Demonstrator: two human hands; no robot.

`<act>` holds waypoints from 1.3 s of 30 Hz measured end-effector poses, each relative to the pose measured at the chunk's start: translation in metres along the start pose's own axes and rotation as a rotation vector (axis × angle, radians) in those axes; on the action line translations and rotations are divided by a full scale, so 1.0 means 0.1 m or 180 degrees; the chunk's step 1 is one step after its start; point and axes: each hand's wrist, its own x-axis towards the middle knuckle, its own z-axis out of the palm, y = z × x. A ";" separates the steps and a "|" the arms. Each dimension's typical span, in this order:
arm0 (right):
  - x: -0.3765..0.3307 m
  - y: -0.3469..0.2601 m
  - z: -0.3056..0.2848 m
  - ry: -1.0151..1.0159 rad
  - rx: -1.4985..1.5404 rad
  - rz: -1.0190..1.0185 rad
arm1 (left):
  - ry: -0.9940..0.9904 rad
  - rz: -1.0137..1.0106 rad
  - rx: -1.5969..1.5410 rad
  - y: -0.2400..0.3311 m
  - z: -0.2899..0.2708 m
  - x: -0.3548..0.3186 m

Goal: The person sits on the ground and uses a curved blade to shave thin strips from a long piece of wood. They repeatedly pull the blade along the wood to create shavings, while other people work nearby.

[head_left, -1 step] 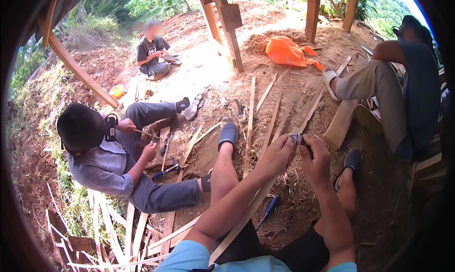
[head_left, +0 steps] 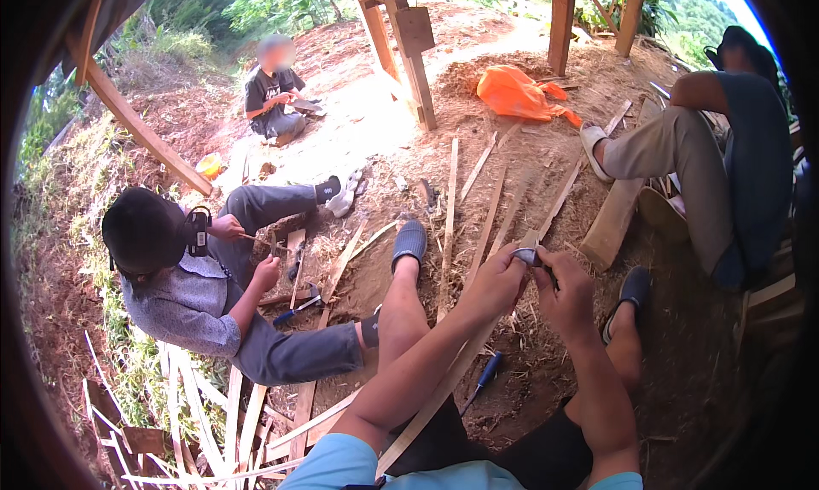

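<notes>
I sit on bare earth with both legs stretched out, dark slippers (head_left: 409, 241) on my feet. A long thin bamboo strip (head_left: 444, 388) runs from my lap up between my hands and on toward the far right. My left hand (head_left: 495, 278) grips the strip from the left. My right hand (head_left: 565, 295) is closed around a small knife whose grey blade (head_left: 525, 255) lies against the strip between the two hands. The knife's handle is mostly hidden in my fist.
A person in a grey shirt (head_left: 183, 298) sits at my left working a strip. Another person (head_left: 273, 89) sits farther back, a third (head_left: 717, 149) at the right. Loose strips (head_left: 450, 200), a blue-handled tool (head_left: 488, 372), an orange bag (head_left: 516, 93) and wooden posts (head_left: 414, 55) surround me.
</notes>
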 end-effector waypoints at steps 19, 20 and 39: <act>-0.01 0.00 -0.06 -0.0017 -0.0107 0.0055 | 0.0085 0.0408 0.0744 -0.16 0.08 0.03; -0.01 0.01 -0.07 0.0006 -0.0097 0.0003 | 0.0074 0.0350 0.0806 -0.16 0.08 0.03; 0.36 0.86 -0.58 0.1276 -0.0283 0.1229 | -0.0126 0.1189 0.1286 -0.54 0.31 -0.20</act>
